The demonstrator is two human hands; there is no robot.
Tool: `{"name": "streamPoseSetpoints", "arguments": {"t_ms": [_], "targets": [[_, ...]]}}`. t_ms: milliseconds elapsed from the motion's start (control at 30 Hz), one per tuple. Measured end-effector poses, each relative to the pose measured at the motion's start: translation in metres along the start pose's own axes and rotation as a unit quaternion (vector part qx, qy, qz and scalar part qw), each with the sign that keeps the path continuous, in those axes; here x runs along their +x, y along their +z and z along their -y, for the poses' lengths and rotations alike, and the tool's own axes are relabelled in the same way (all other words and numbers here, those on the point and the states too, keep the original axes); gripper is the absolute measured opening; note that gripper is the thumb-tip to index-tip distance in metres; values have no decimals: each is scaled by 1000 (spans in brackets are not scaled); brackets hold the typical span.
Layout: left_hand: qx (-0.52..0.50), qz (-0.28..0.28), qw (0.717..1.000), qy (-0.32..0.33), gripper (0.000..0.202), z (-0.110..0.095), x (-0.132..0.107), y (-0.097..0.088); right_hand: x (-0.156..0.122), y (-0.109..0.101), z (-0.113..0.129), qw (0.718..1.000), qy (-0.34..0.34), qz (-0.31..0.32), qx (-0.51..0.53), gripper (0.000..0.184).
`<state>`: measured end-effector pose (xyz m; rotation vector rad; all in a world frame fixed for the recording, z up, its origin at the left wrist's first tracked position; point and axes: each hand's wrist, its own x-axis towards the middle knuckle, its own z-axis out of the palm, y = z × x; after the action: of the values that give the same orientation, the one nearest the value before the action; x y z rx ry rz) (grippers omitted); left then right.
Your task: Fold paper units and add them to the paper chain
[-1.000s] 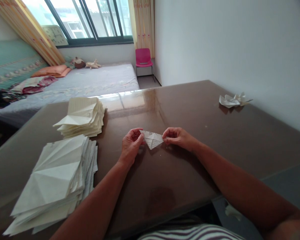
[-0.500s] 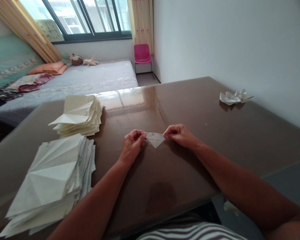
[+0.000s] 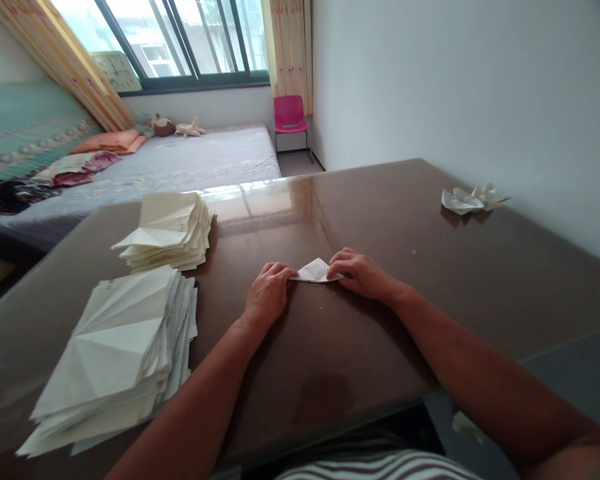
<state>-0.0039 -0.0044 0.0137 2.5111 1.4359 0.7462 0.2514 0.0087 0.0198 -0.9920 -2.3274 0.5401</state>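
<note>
1. Rows of small print are running across the folded paper [image 3: 314, 271], but the characters are showing too small to read.
2. Small dark marks are appearing on the top sheets of the white paper stack [image 3: 107, 340] and the cream paper stack [image 3: 167, 227]; they too are staying beyond reading.
3. The clock [image 3: 116, 71] beside the window [image 3: 200, 40] is showing a pale face with blurred markings.
4. The folded paper is lying at the middle of the brown desk [image 3: 305, 367], between the 2 hands. Its peak is pointing away from the person, toward the window side, and its long axis is running left to right, along the straight edge nearest the person.
5. The left hand [image 3: 269, 293] is holding the paper's left end, its grip closing together on that corner.
6. The right hand [image 3: 363, 275] is holding the right end, its grip clamping that corner with bent fingers.
7. Both stacks are sitting on the left of the desk, the white stack nearer the person, its top sheet showing fanning creases.
8. Folded paper pieces [image 3: 473, 200] are resting well apart at the far right, near the wall [image 3: 455, 80].
9. Beyond the desk, a pink chair [image 3: 290, 115] is standing beside the bed [image 3: 220, 153].
</note>
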Motion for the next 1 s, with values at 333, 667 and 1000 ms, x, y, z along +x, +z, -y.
{"name": "streamPoseSetpoints", "arguments": {"t_ms": [333, 667, 1000], "targets": [[-5, -20, 998, 63, 29, -10, -2, 7, -1, 8, 5, 995, -12, -8, 100, 21], [-32, -35, 995, 84, 26, -9, -2, 6, 0, 6, 14, 986, 20, -26, 162, 16], [32, -56, 996, 64, 26, -27, -1, 0, 1, 16, 25, 960, 53, -77, 265, 22]]}}
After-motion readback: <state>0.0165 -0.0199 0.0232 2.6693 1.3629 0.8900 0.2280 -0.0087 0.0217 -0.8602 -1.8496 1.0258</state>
